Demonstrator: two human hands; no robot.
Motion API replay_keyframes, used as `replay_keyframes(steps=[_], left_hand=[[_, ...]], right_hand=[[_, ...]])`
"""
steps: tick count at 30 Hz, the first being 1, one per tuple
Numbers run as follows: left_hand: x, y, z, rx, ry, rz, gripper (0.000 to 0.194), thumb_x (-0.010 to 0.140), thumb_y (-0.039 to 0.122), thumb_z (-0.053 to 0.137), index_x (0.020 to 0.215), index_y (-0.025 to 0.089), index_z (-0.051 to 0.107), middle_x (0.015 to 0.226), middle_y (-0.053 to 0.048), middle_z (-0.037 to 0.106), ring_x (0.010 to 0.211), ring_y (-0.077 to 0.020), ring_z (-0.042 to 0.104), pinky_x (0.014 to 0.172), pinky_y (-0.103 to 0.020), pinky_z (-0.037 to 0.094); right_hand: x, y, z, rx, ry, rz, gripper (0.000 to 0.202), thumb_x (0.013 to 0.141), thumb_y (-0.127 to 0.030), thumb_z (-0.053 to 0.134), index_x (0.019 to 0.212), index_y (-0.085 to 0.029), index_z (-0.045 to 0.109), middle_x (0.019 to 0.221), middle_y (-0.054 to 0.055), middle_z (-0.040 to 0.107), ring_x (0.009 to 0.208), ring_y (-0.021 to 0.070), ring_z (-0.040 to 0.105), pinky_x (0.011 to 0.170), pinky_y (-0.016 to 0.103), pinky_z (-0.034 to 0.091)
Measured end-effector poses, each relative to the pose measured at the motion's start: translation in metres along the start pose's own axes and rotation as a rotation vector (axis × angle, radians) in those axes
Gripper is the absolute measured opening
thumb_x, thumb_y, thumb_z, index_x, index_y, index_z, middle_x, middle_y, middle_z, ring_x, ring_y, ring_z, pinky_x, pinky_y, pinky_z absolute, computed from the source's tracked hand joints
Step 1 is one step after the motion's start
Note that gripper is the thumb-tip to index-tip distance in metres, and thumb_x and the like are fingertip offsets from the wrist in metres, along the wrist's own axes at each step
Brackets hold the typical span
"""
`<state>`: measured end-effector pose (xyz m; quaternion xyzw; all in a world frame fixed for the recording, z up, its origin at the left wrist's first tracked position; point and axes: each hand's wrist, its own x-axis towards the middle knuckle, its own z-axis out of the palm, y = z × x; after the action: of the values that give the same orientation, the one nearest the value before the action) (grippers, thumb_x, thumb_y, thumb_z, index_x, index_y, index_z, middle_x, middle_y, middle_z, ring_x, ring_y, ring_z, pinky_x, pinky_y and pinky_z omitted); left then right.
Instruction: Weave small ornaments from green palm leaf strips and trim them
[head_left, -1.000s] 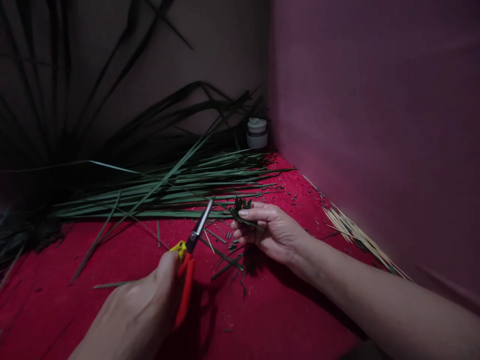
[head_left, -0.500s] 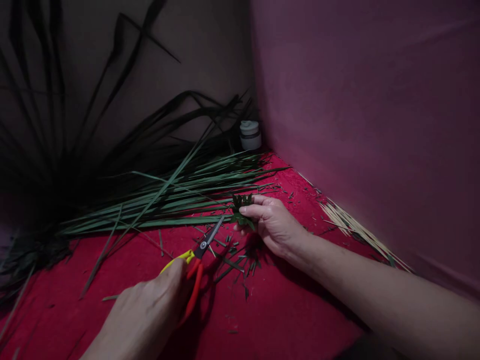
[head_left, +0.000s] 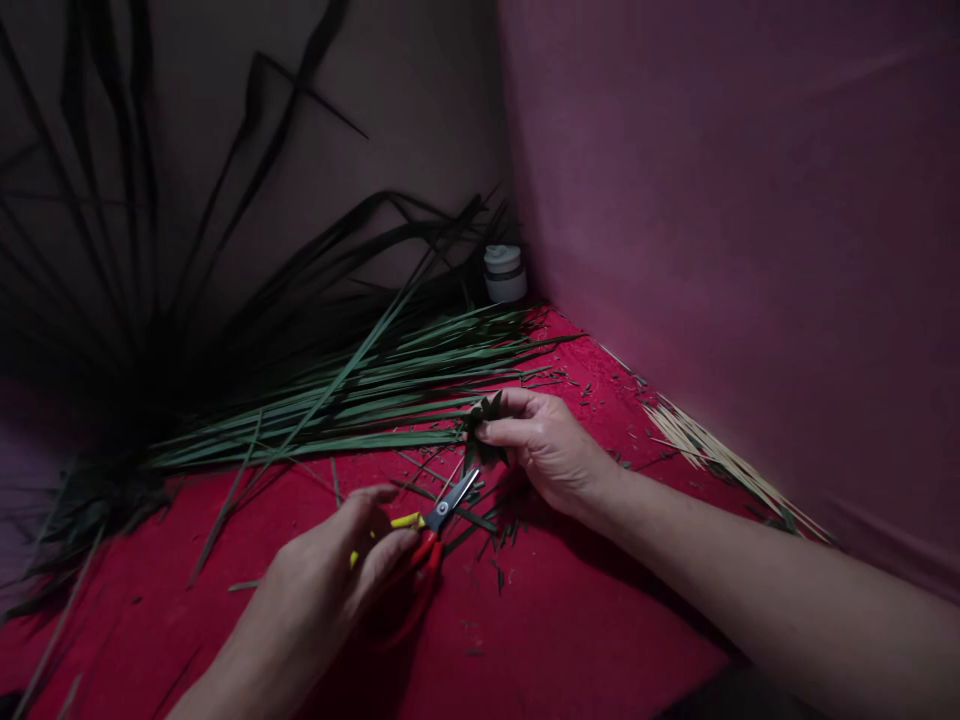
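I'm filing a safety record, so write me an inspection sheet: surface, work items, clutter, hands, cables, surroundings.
Surface: red work surface, littered with bits.
Work items: scissors with yellow and red handles; green leaf piece.
Clutter: long green strips piled behind; leaf scraps; pale sticks along the wall.
Hands: left hand holds the scissors; right hand pinches the leaf piece.
Cables: nothing seen.
Surroundings: purplish wall at right; white container near the corner; far left too dark to judge.

Shiny metal scissor blades (head_left: 459,493), matt red surface (head_left: 570,625)
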<state>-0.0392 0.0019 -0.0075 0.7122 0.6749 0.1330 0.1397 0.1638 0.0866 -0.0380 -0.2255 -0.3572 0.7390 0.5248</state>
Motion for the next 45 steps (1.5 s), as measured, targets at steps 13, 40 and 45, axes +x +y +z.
replay_keyframes(steps=[13, 40, 45], left_hand=[[-0.005, 0.034, -0.007, -1.188, 0.226, -0.271, 0.013, 0.079, 0.028, 0.063, 0.086, 0.017, 0.065, 0.075, -0.003, 0.064, 0.051, -0.0084, 0.053, 0.043, -0.017, 0.045], [-0.008, 0.030, 0.005, -1.053, 0.260, -0.136, 0.010, 0.078, 0.021, 0.064, 0.088, 0.018, 0.066, 0.068, -0.002, 0.068, 0.052, -0.0124, 0.061, 0.048, -0.021, 0.049], [0.000, 0.030, -0.001, -1.274, 0.270, -0.228, 0.009, 0.074, 0.018, 0.066, 0.082, 0.014, 0.063, 0.074, -0.004, 0.067, 0.053, -0.0117, 0.059, 0.039, -0.019, 0.046]], right_hand=[[-0.006, 0.002, 0.005, -0.104, -0.080, 0.054, 0.024, 0.058, -0.011, 0.072, 0.081, -0.017, 0.067, 0.074, -0.002, 0.064, 0.066, 0.0095, 0.057, 0.063, 0.023, 0.045], [-0.006, 0.002, 0.003, 0.162, 0.163, 0.209, 0.023, 0.061, -0.009, 0.070, 0.081, -0.013, 0.060, 0.075, 0.001, 0.063, 0.059, 0.0122, 0.059, 0.057, 0.027, 0.051], [-0.004, 0.001, -0.001, 0.080, 0.246, 0.177, 0.024, 0.060, -0.013, 0.072, 0.080, -0.015, 0.060, 0.073, 0.000, 0.061, 0.059, 0.0119, 0.057, 0.056, 0.029, 0.052]])
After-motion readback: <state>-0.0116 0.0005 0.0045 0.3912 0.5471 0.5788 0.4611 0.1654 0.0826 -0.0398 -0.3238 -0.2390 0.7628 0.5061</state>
